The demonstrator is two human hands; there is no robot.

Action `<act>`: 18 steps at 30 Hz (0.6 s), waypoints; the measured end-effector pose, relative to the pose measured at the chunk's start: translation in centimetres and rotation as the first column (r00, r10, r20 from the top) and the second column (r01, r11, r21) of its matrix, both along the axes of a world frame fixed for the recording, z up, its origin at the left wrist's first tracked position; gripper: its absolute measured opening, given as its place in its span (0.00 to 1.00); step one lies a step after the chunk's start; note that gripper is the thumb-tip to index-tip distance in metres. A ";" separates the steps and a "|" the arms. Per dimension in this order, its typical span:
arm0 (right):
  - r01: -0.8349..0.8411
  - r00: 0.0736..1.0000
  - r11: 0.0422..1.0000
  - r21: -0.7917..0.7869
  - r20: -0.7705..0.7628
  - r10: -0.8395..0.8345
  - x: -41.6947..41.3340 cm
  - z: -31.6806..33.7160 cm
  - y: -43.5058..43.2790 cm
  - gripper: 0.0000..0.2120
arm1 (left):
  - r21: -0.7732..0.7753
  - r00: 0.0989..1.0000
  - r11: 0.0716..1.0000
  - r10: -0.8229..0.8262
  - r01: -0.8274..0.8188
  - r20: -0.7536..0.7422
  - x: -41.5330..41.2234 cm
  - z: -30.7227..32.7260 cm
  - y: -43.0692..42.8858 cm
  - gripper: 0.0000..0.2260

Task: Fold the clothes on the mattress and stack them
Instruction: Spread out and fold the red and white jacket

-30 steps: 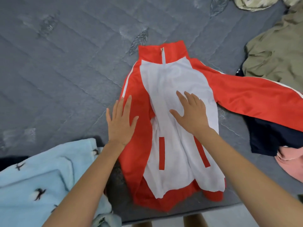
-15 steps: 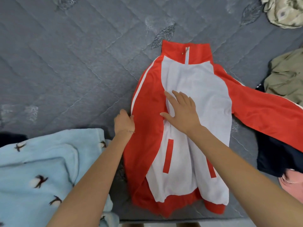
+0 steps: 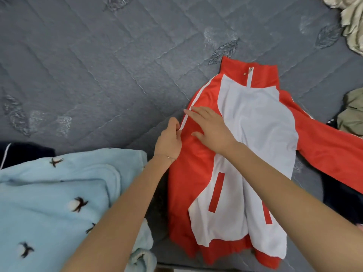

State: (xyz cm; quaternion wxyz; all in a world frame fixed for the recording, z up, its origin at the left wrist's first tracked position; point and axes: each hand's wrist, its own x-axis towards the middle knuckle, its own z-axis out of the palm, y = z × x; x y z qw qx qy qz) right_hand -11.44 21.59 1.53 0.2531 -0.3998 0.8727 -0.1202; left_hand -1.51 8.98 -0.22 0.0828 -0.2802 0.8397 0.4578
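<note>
A red and white zip jacket (image 3: 253,134) lies face up on the grey quilted mattress (image 3: 98,65), collar pointing away from me. Its left side is folded in; its other sleeve (image 3: 330,154) stretches out to the right. My left hand (image 3: 170,140) pinches the jacket's left edge at the white stripe. My right hand (image 3: 210,128) lies flat with fingers spread on the red panel just beside it, fingertips at that same edge.
A light blue fleece garment with dark bird prints (image 3: 53,203) lies at the lower left over something dark (image 3: 25,154). Olive clothes (image 3: 351,114), a dark garment (image 3: 337,203) and a pale crumpled cloth (image 3: 353,22) sit along the right side. The mattress edge runs near the bottom.
My left hand went from lying flat on the jacket to pinching its left edge. My right hand slid from the white front panel leftward to the red side.
</note>
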 end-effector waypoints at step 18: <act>0.262 0.959 0.956 -0.132 -0.075 -0.273 -2.7 2.4 -7.2 0.04 | 0.220 0.964 0.965 -0.188 0.145 0.190 -0.4 1.8 -8.7 0.08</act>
